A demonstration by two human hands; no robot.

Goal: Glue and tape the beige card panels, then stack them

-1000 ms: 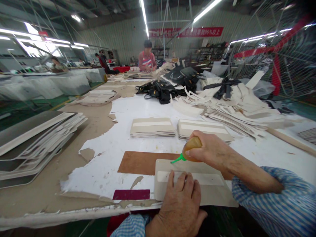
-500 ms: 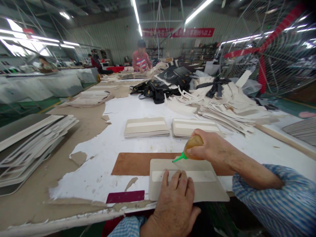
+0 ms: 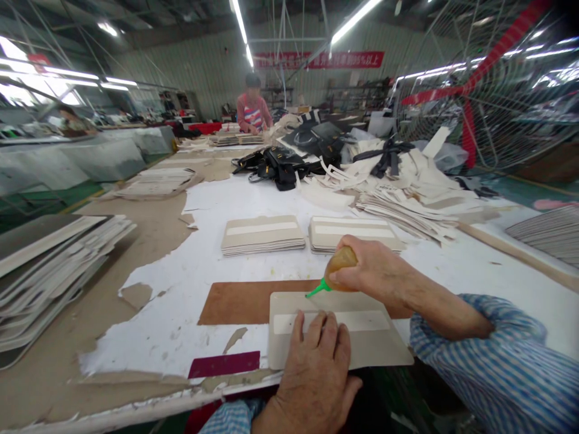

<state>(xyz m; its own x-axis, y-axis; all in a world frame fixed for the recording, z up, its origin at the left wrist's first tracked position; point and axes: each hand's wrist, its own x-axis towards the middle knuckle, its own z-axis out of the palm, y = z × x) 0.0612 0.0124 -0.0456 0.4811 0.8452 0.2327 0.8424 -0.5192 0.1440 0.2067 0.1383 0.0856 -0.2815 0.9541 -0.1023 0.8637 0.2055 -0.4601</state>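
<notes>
Amber glue bottle [image 3: 340, 263] with a green nozzle sits clenched in the right hand [image 3: 375, 271], its body mostly hidden by the fingers; the nozzle tip points toward nine o'clock and meets the far edge of the beige panel [image 3: 335, 328]. Whether glue is coming out is too small to tell. One left hand [image 3: 319, 361] lies flat on that panel, fingers spread and grasping nothing, covering part of its white strip. The panel rests on one brown board [image 3: 253, 301] at the table's [image 3: 199, 265] near edge, its right corner cut off by a striped sleeve [image 3: 497, 361]. At twelve o'clock lie two neat stacks of like panels [image 3: 263, 234]. One maroon strip [image 3: 224, 364] lies at eight o'clock. A blurred co-worker [image 3: 252, 111] stands at the far end.
</notes>
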